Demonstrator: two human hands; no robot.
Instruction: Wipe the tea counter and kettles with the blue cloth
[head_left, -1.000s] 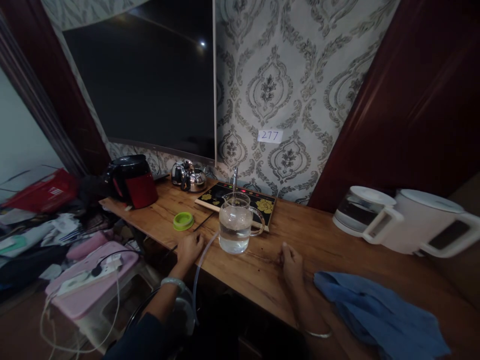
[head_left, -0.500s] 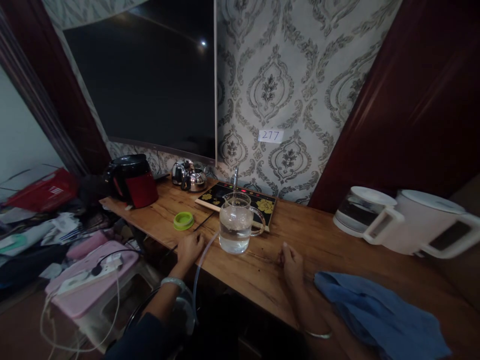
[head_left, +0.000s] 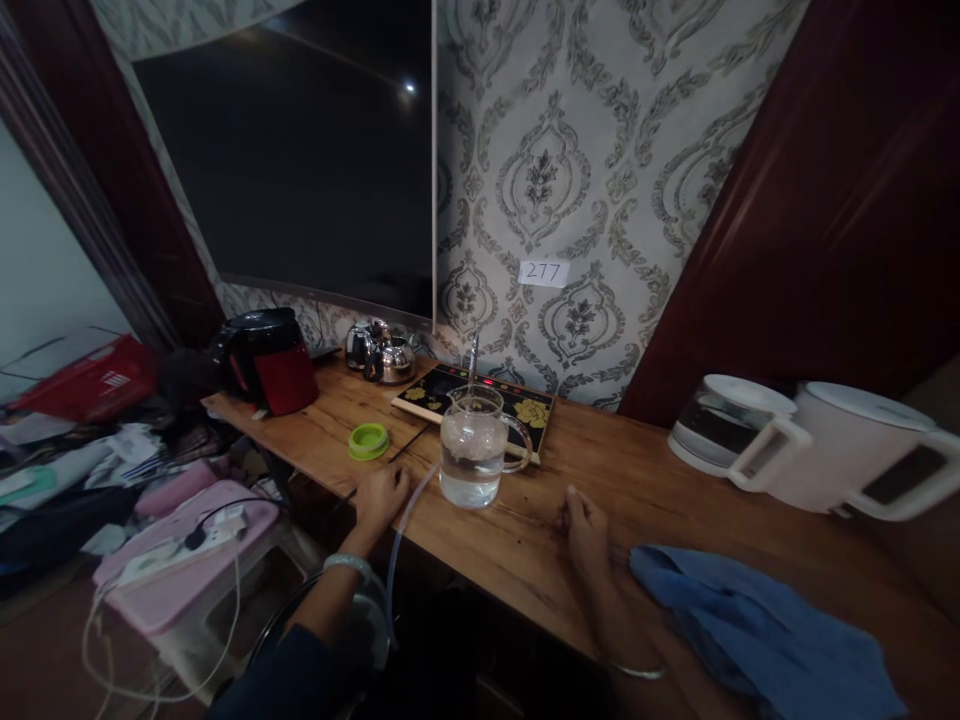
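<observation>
Left hand [head_left: 380, 497]: by the table [head_left: 600, 460]'s near edge; cannot tell whether clenched
Right hand [head_left: 585, 527]: on the table, loosely clenched, near blue cloth [head_left: 765, 620]
Jug [head_left: 472, 437]: upright on the table, part-filled with water [head_left: 469, 484]

Your view is dim and muted. You get one hard white glare spot on the television [head_left: 300, 170], a faint sheen on the dark red panel [head_left: 825, 220] and small glints on the glass pitcher [head_left: 472, 465]. Under the wooden table [head_left: 600, 450], shadows sink nearly black. Toward your edges, wide-angle distortion stretches the white jug [head_left: 814, 450]; the red basket [head_left: 101, 385] looks soft.
</observation>
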